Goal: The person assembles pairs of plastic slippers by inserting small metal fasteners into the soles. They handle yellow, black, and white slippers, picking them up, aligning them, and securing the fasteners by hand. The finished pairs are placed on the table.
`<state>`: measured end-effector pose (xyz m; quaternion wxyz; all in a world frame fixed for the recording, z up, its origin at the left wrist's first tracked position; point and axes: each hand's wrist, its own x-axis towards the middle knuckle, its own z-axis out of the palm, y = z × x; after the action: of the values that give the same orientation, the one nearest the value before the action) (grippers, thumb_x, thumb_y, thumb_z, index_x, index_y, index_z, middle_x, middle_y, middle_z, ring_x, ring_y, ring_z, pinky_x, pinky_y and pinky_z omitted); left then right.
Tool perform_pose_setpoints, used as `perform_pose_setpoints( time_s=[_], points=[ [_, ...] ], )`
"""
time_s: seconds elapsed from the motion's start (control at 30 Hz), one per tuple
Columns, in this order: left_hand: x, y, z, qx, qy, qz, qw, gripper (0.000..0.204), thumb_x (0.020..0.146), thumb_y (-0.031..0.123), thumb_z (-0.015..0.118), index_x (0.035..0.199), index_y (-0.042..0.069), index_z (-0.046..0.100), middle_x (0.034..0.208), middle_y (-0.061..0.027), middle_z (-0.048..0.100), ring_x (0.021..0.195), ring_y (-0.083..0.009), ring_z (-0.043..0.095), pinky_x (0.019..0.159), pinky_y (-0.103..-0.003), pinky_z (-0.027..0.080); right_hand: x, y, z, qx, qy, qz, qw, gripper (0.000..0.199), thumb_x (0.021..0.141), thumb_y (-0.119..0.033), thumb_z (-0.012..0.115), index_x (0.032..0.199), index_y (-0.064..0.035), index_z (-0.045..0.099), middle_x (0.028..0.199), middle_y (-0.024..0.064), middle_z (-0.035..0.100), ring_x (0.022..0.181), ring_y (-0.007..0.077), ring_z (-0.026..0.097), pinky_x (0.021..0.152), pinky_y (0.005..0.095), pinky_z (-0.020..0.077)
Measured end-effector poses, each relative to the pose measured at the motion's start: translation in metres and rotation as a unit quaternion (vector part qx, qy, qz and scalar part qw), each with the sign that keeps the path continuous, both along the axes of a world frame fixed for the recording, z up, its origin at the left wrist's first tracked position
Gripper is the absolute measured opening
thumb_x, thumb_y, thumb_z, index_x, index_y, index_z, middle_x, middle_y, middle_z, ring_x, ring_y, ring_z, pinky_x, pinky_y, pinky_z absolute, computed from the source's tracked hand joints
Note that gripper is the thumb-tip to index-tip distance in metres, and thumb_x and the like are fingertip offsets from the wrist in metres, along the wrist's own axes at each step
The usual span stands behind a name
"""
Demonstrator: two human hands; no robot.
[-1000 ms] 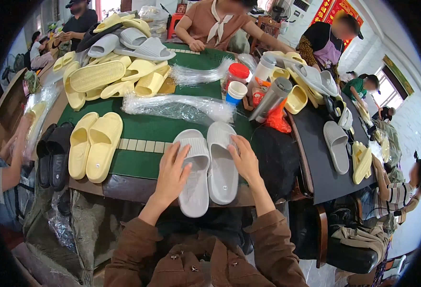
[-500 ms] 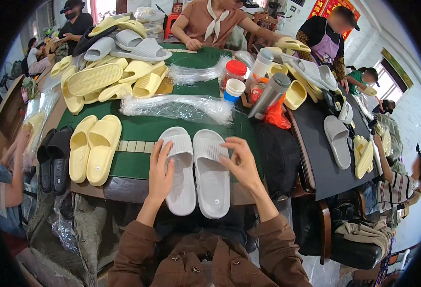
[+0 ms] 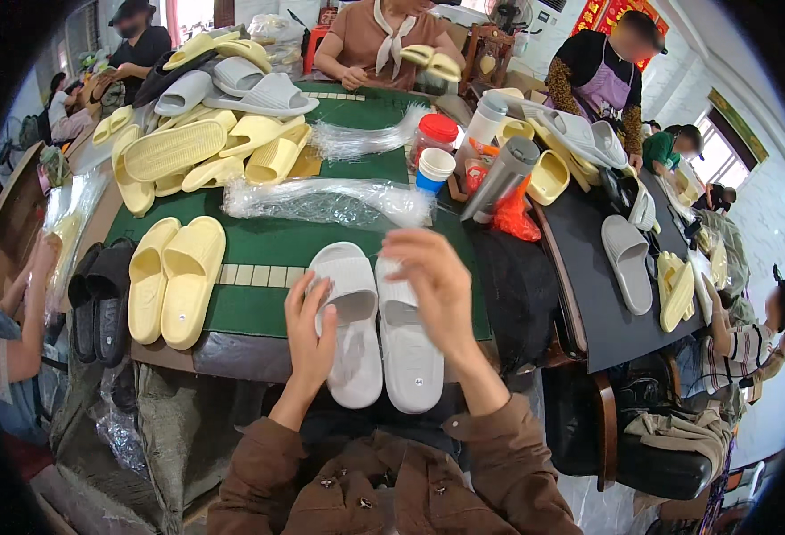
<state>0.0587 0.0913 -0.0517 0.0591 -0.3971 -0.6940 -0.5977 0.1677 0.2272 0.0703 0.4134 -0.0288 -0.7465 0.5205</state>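
A pair of grey slide slippers stands side by side at the table's near edge, toes pointing away from me. My left hand (image 3: 310, 339) rests against the outer side of the left grey slipper (image 3: 357, 361), its fingers apart and bent beside the strap. Over the strap of the right grey slipper (image 3: 413, 366) hovers my right hand (image 3: 437, 290), slightly blurred, fingers loosely spread with nothing visible in them. It hides much of that strap. Left of them are a pair of pale yellow slippers (image 3: 187, 294) and a pair of black slippers (image 3: 107, 299).
Clear plastic bags (image 3: 330, 203) lie across the green table top (image 3: 250, 312). Beyond them is a heap of slippers (image 3: 174, 150). A steel tumbler (image 3: 504, 174), a paper cup (image 3: 435, 169) and a red-lidded jar (image 3: 435, 135) stand at the right. Several people work around.
Both grey slippers have shifted slightly right, and my left hand with them. My right hand has risen over the right slipper's strap. A person across the table now holds yellow slippers.
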Motion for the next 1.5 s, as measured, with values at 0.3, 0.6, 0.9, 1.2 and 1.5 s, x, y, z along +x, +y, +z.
perform_pose_setpoints(
  time_s=[0.3,0.6,0.9,1.2,1.5],
  points=[
    [0.029,-0.023,0.053,0.051,-0.447,-0.339,0.827,0.052,0.103,0.038,0.040,0.141,0.004,0.038,0.115,-0.0127,0.060,0.088,-0.0154,0.058,0.079,-0.029,0.047,0.040,-0.064,-0.031,0.250,-0.069,0.154,0.954,0.037,0.071,0.006,0.066,0.103,-0.0110,0.071,0.097,0.0049,0.061,0.091,0.0244,0.060,0.075,0.0353,0.0512],
    [0.007,-0.019,0.044,0.083,-0.458,-0.271,0.842,0.025,0.100,0.009,0.044,0.121,0.001,0.056,0.106,-0.0084,0.063,0.081,-0.0100,0.056,0.074,-0.023,0.045,0.079,-0.086,-0.031,0.038,-0.148,0.397,0.905,0.020,0.090,-0.008,0.061,0.109,-0.0062,0.066,0.089,0.0100,0.064,0.078,0.0261,0.064,0.065,0.0357,0.0506],
    [-0.003,-0.043,0.049,0.010,-0.387,-0.176,0.905,0.032,0.089,-0.004,0.038,0.115,0.000,0.057,0.105,-0.0054,0.063,0.065,-0.0055,0.049,0.060,-0.021,0.041,0.105,-0.054,-0.015,-0.185,-0.189,0.295,0.918,0.027,0.094,0.000,0.052,0.118,-0.0002,0.064,0.089,0.0093,0.065,0.081,0.0144,0.063,0.073,0.0263,0.0505],
    [0.050,-0.078,0.042,-0.077,-0.463,-0.291,0.834,0.042,0.087,-0.005,0.039,0.128,-0.001,0.050,0.116,-0.0118,0.061,0.065,-0.0126,0.060,0.057,-0.024,0.048,0.107,-0.015,-0.054,-0.274,-0.107,0.041,0.955,0.021,0.094,0.001,0.051,0.115,-0.0005,0.052,0.092,0.0084,0.065,0.069,0.0080,0.058,0.057,0.0207,0.0436],
    [0.028,-0.029,0.018,0.002,-0.384,-0.242,0.891,0.047,0.096,0.006,0.047,0.142,-0.001,0.036,0.140,-0.0176,0.044,0.123,-0.0239,0.048,0.102,-0.036,0.040,0.088,-0.005,-0.080,-0.245,-0.270,0.013,0.931,0.030,0.095,-0.008,0.053,0.122,0.0036,0.055,0.102,0.0091,0.064,0.076,0.0091,0.057,0.065,0.0240,0.0459]
  ],
)
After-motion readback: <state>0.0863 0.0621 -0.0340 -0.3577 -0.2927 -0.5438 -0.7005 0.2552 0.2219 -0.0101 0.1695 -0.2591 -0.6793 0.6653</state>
